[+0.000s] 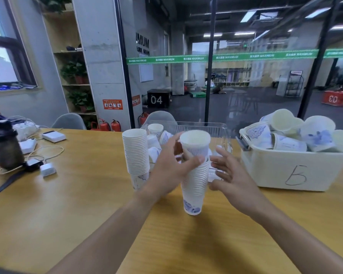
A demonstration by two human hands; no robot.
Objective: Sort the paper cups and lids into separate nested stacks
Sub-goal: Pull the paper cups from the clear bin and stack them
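A nested stack of white paper cups (193,186) with blue print stands on the wooden table in front of me. Its top cup (195,144) sits tilted and high in the stack, and my left hand (170,165) grips that cup, thumb across its front. My right hand (229,175) hovers just right of the stack with fingers spread, holding nothing. A taller nested stack (136,155) stands to the left. Behind both stacks, a clear plastic bin (202,126) holds a few loose cups.
A white bin marked "B" (285,173), heaped with loose cups, sits at the right. At the table's left lie a dark tumbler (5,147), chargers and cables (48,153). Grey chairs stand behind the table before a glass wall.
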